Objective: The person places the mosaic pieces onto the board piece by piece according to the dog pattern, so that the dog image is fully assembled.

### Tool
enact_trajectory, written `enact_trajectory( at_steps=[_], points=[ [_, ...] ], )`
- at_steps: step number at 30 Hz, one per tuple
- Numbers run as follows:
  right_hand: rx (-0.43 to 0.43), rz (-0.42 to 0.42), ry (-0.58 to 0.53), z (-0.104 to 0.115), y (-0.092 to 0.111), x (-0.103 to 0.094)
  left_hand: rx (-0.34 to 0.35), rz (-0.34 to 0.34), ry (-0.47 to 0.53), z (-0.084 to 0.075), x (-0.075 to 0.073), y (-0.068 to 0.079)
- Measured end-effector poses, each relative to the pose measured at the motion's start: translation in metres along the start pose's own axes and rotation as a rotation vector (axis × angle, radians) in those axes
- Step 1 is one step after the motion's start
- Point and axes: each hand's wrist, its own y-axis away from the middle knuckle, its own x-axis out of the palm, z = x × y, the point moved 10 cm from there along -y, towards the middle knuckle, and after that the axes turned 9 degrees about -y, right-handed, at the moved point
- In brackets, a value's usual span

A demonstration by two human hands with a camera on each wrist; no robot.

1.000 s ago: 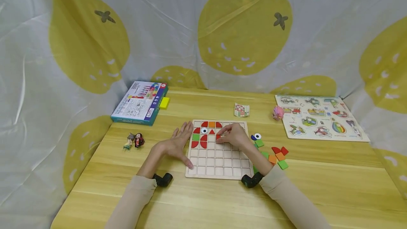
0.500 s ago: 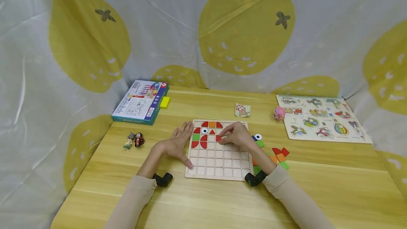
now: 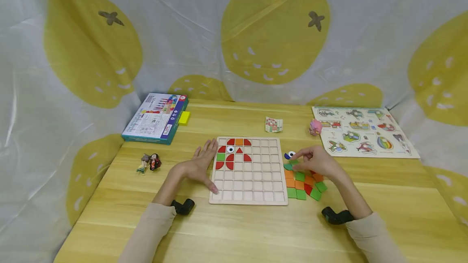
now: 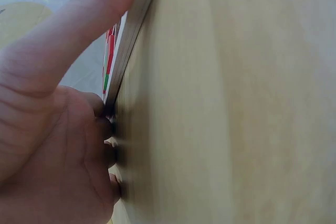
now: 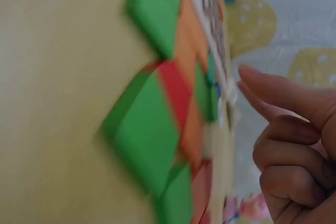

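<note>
My left hand (image 3: 195,169) lies spread along the left edge of a wooden grid board (image 3: 248,182). Its thumb meets the board's edge in the left wrist view. Red quarter-circle tiles (image 3: 229,165), a green square tile (image 3: 221,156), an orange square tile (image 3: 239,142), a small red triangle (image 3: 239,150) and an eye tile (image 3: 230,149) fill cells at the upper left. To the right, my right hand (image 3: 315,161) hovers over loose tiles, thumb and index finger apart near a teal tile (image 3: 288,167) and another eye tile (image 3: 291,154). Nothing shows between them.
Loose green (image 3: 301,194) and orange (image 3: 290,183) tiles lie beside the board. Behind stand a patterned card (image 3: 274,124), a pink figure (image 3: 315,127) and a picture puzzle board (image 3: 360,135). At left are a game box (image 3: 155,119), a yellow block (image 3: 184,118) and two small dolls (image 3: 150,162).
My right hand has let go of a red quarter-circle tile, left in a board cell, and moved right to the loose tiles. My left hand keeps its place at the board.
</note>
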Motion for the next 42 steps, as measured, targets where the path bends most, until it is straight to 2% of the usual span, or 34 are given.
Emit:
enact_trajectory(
  at_steps=[5, 10, 13, 18, 23, 28, 36, 42],
  points=[
    [0.022, 0.017, 0.028, -0.018, 0.018, -0.011, 0.002, -0.014, 0.007, 0.002, -0.003, 0.003],
    [0.038, -0.088, 0.008, -0.031, 0.028, -0.035, 0.003, -0.005, 0.0, 0.002, -0.002, 0.001],
    [0.047, -0.121, 0.002, -0.036, 0.027, -0.043, 0.0, -0.007, 0.005, 0.002, -0.003, 0.001],
    [0.104, -0.117, 0.008, -0.044, 0.018, -0.04, 0.016, -0.004, -0.007, 0.001, -0.002, 0.001],
    [0.14, -0.145, 0.121, -0.042, 0.012, -0.039, 0.014, 0.006, -0.024, 0.001, -0.001, 0.0],
    [0.136, -0.111, 0.218, -0.035, 0.011, -0.037, 0.014, 0.004, -0.027, 0.0, -0.001, -0.001],
    [0.026, 0.058, 0.079, -0.03, 0.009, -0.027, 0.031, -0.007, -0.02, -0.004, -0.001, -0.001],
    [0.021, 0.045, 0.092, -0.032, 0.004, -0.028, 0.021, -0.005, -0.018, 0.0, 0.0, 0.0]
  ],
)
